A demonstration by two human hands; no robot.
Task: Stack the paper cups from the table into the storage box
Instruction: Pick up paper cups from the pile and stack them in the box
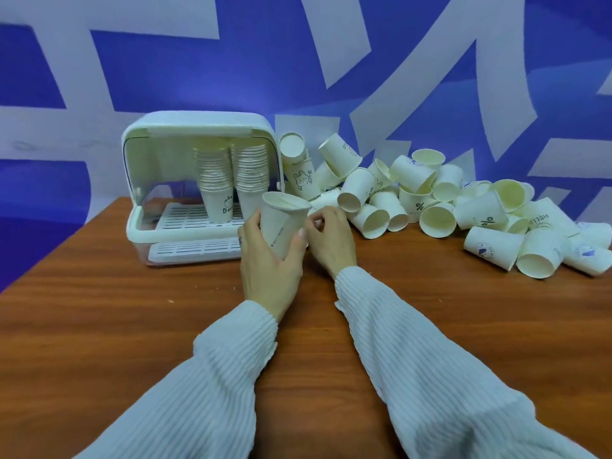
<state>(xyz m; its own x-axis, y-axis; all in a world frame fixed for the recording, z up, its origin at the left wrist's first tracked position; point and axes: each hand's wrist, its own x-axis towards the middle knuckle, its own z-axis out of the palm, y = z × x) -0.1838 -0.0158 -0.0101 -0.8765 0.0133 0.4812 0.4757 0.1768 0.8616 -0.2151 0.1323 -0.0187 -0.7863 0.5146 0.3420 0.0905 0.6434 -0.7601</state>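
Note:
My left hand (268, 256) grips a cream paper cup (283, 221) upright, mouth up, just in front of the storage box. Beside the cup, my right hand (329, 238) has its fingers curled near the rim; whether it touches the cup or holds anything I cannot tell. The white storage box (198, 127) stands at the table's back left with its clear lid lifted. Inside it, two tall stacks of cups (231, 173) rest on a slotted tray. A heap of loose cups (430, 200) lies to the right of the box.
The wooden table (132, 326) stretches toward me. A blue and white patterned wall rises right behind the box and the cup heap. The heap reaches the right edge of the view. My white ribbed sleeves cover the lower middle.

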